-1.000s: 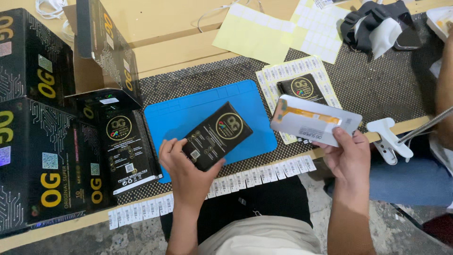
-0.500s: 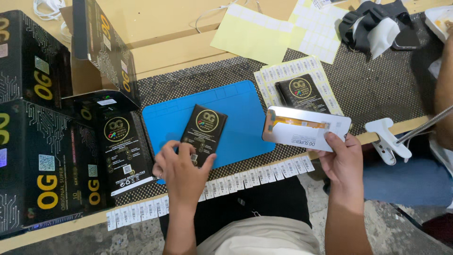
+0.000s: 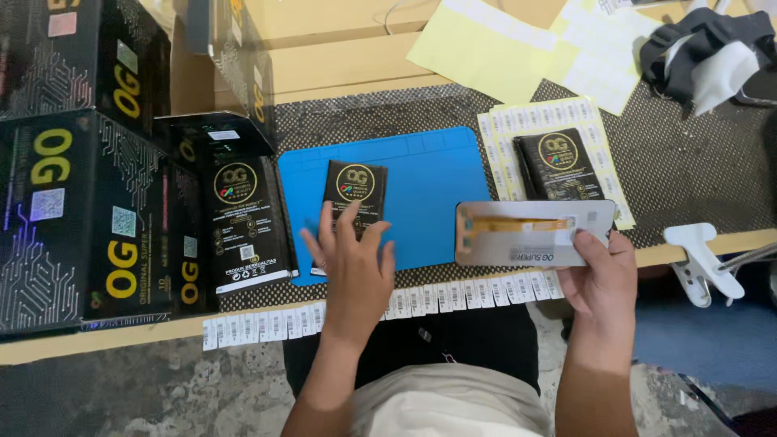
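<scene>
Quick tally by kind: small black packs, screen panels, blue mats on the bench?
Small black packs: 3 (one under the left hand on the mat, one on the label sheet, one standing by the big cartons)
Screen panel: 1, held in the right hand
Blue mat: 1
Total: 5

Large black cartons (image 3: pixel 73 210) with yellow print stack at the left, and a small black box (image 3: pixel 354 194) lies on the blue mat. Another black box (image 3: pixel 560 164) rests on white label sheets (image 3: pixel 506 146) to the right. A strip of white labels (image 3: pixel 453 295) lines the near edge, with yellow and white sheets (image 3: pixel 486 48) far behind.
</scene>
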